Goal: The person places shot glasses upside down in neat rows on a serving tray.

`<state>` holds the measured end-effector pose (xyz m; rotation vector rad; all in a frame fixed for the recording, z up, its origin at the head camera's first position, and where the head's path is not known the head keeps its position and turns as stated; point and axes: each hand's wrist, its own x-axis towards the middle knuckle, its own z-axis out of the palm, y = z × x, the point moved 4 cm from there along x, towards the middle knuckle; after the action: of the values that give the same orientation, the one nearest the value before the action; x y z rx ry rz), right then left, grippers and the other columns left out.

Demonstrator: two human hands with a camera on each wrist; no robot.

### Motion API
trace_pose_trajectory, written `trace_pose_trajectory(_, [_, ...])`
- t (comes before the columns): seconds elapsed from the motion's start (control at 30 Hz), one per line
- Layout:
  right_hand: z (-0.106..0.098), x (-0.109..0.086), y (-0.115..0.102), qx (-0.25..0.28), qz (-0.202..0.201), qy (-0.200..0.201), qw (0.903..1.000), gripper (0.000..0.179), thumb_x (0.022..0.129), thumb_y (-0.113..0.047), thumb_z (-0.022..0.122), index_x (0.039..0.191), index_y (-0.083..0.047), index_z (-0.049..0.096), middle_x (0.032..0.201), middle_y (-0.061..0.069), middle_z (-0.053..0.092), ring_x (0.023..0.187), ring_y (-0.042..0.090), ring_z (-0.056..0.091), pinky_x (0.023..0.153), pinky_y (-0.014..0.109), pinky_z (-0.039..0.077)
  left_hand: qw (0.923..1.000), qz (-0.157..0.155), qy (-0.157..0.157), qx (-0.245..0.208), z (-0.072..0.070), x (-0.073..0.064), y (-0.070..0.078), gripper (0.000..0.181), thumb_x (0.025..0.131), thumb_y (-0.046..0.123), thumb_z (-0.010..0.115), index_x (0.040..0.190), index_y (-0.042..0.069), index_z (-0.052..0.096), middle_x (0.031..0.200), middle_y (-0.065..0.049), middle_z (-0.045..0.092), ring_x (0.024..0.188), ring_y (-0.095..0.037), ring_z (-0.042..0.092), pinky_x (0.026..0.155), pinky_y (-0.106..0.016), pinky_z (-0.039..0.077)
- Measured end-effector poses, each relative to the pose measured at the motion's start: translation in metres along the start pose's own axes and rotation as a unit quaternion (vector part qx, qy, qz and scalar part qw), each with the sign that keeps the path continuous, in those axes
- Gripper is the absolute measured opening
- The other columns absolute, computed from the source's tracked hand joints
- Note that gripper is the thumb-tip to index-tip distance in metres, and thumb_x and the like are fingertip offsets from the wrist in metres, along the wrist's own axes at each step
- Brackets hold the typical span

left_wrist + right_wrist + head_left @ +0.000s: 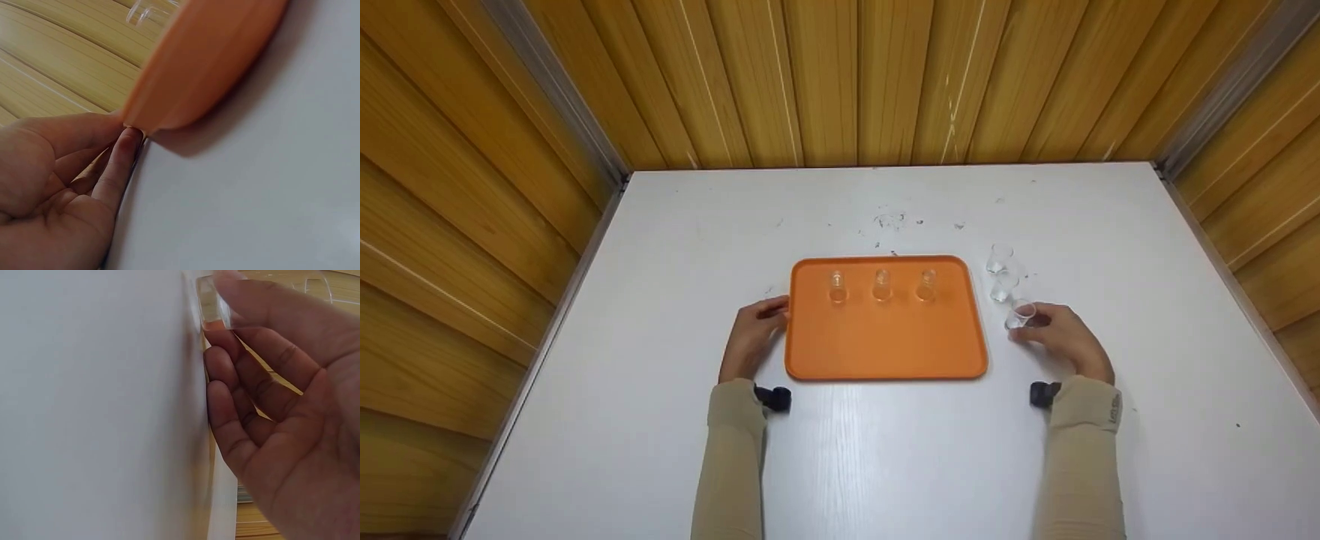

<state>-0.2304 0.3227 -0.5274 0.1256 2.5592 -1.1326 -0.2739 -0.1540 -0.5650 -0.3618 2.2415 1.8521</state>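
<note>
An orange tray (pixel 885 352) lies on the white table with three small clear cups in a row near its far edge: the left cup (pixel 838 288), the middle cup (pixel 882 286) and the right cup (pixel 927 286). My left hand (pixel 751 334) touches the tray's left side; its thumb and a finger meet the rim in the left wrist view, fairly straight. Right of the tray, my right hand (pixel 1065 335) pinches a clear cup (pixel 1019 313) between thumb and fingers. In the right wrist view this cup (pixel 211 306) stands close to the tabletop, partly hidden by the thumb.
Two more clear cups, one nearer (pixel 1003 286) and one farther (pixel 1000 257), stand just beyond the right hand, beside the tray's right edge. Dark marks (pixel 891 220) spot the tabletop behind the tray. Wood-patterned walls (pixel 855 82) enclose the table's back and sides.
</note>
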Motion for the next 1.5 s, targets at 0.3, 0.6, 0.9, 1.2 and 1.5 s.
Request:
trace_pose_trajectory(0.3, [-0.003,-0.002,0.000,0.019,-0.010,0.007,0.9997,0.055,0.085,-0.034,0.071,0.124,0.000,0.055,0.125,0.022,0.056,0.110,0.031,0.049,0.093,0.039,0.043,0.9999,-0.012,-0.006,-0.008,-0.001,-0.002,0.001,0.034,0.089,0.013,0.067,0.123,0.014,0.066,0.122,-0.004,0.064,0.122,-0.020,0.052,0.108,-0.036,0.039])
trace_pose_trajectory(0.6, [-0.004,-0.005,-0.003,-0.001,-0.034,0.020,0.9992,0.042,0.086,-0.030,0.071,0.114,-0.001,0.058,0.114,0.020,0.061,0.105,0.030,0.051,0.091,0.040,0.043,0.9999,0.000,-0.007,-0.010,-0.001,-0.002,0.004,0.036,0.088,0.010,0.067,0.123,0.010,0.065,0.121,-0.008,0.064,0.116,-0.021,0.056,0.104,-0.034,0.043])
trace_pose_trajectory(0.9, [-0.003,-0.009,-0.006,0.029,-0.025,0.006,0.9993,0.057,0.087,-0.034,0.070,0.131,-0.001,0.054,0.133,0.026,0.052,0.124,0.040,0.046,0.106,0.054,0.037,0.9999,-0.007,-0.007,-0.005,-0.001,-0.001,0.003,0.034,0.089,0.011,0.066,0.124,0.011,0.065,0.121,-0.006,0.064,0.117,-0.019,0.054,0.104,-0.033,0.043])
trace_pose_trajectory(1.2, [-0.007,-0.013,-0.017,0.029,-0.034,0.009,0.9990,0.053,0.086,-0.035,0.070,0.127,-0.004,0.056,0.133,0.021,0.053,0.128,0.039,0.045,0.106,0.053,0.037,1.0000,-0.003,-0.008,0.003,-0.001,-0.002,0.001,0.035,0.090,0.012,0.066,0.125,0.011,0.064,0.121,-0.007,0.065,0.117,-0.020,0.055,0.104,-0.034,0.044])
trace_pose_trajectory(1.5, [-0.006,-0.016,-0.033,0.022,-0.056,0.013,0.9981,0.053,0.088,-0.033,0.069,0.129,-0.002,0.055,0.133,0.022,0.054,0.127,0.038,0.047,0.105,0.050,0.040,1.0000,0.003,-0.006,-0.003,0.000,-0.002,0.000,0.036,0.089,0.010,0.066,0.125,0.010,0.064,0.121,-0.008,0.065,0.115,-0.020,0.057,0.102,-0.033,0.045])
